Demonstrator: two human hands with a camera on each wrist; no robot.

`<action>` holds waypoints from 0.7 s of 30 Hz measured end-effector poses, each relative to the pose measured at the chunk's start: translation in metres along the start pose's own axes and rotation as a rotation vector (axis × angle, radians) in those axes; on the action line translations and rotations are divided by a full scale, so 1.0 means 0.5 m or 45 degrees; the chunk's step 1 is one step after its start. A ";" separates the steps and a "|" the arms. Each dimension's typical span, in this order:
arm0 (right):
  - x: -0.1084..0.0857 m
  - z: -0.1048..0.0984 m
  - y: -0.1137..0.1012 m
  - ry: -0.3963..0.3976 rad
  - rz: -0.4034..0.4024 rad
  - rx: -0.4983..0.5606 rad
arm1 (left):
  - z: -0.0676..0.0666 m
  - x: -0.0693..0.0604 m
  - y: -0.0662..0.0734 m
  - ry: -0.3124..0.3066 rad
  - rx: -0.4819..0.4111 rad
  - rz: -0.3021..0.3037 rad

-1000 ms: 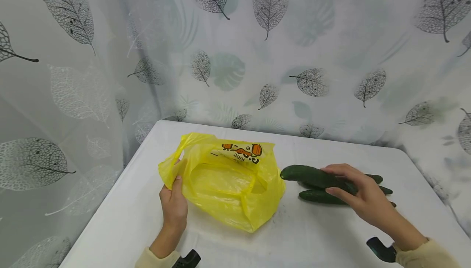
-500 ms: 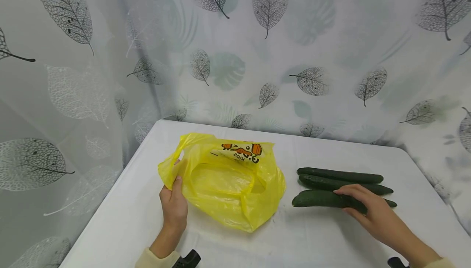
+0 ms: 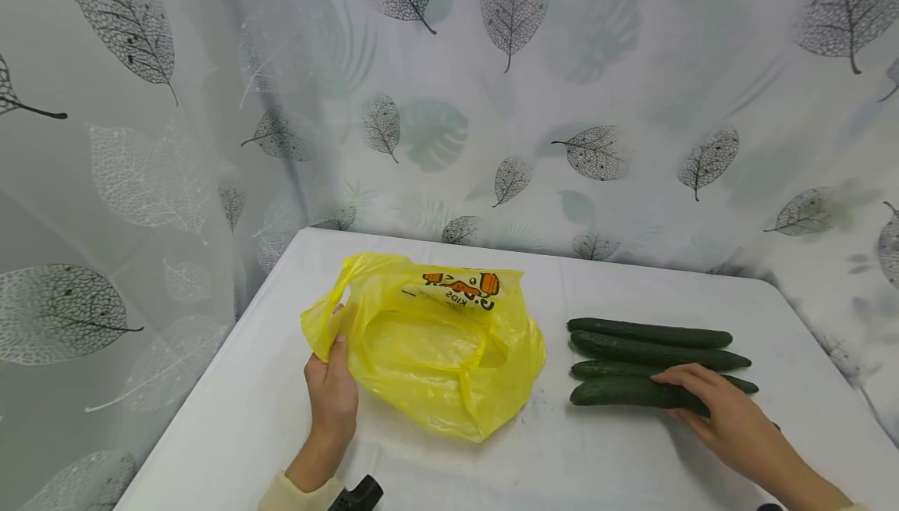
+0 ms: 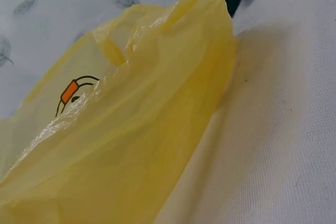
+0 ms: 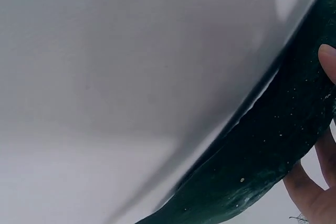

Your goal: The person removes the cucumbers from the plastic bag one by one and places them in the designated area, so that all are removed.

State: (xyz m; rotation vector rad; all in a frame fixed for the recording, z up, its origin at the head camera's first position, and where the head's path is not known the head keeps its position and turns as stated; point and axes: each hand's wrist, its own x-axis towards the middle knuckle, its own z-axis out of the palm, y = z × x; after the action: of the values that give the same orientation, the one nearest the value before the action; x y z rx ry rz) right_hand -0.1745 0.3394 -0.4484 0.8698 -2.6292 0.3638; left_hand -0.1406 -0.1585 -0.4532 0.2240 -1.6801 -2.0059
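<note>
On the left, my left hand pinches the side of a yellow plastic bag, whose mouth gapes toward me. A cartoon print marks the bag's far wall. To the right, my right hand grips the nearest dark green cucumber, thumb on the near side and fingers over the top. That cucumber lies at the front of a row, right beside another cucumber. The right wrist view has the gripped cucumber close up, against the white cloth. Bag plastic fills much of the left wrist view, where no hand shows.
Two more cucumbers, one at the back and one in front of it, lie in the same row. A white cloth covers the table. Behind it hangs a leaf-printed curtain.
My right hand has brought the cucumber from above the others, near the bag, down and toward me to the front of the row. My left hand and the bag have stayed put.
</note>
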 end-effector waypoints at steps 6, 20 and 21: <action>-0.007 0.005 0.006 -0.041 0.023 -0.034 | 0.000 0.000 0.000 0.007 0.011 -0.011; -0.019 0.024 0.015 -0.050 0.046 -0.029 | 0.001 -0.001 0.006 0.021 0.034 0.004; -0.019 0.025 0.015 -0.053 0.044 -0.032 | 0.001 0.000 0.006 0.027 0.036 0.009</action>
State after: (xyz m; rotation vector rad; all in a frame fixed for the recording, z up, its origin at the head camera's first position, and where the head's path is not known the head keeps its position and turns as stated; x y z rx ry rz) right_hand -0.1753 0.3459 -0.4645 0.8336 -2.6843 0.3245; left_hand -0.1398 -0.1581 -0.4500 0.2478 -1.6950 -1.9689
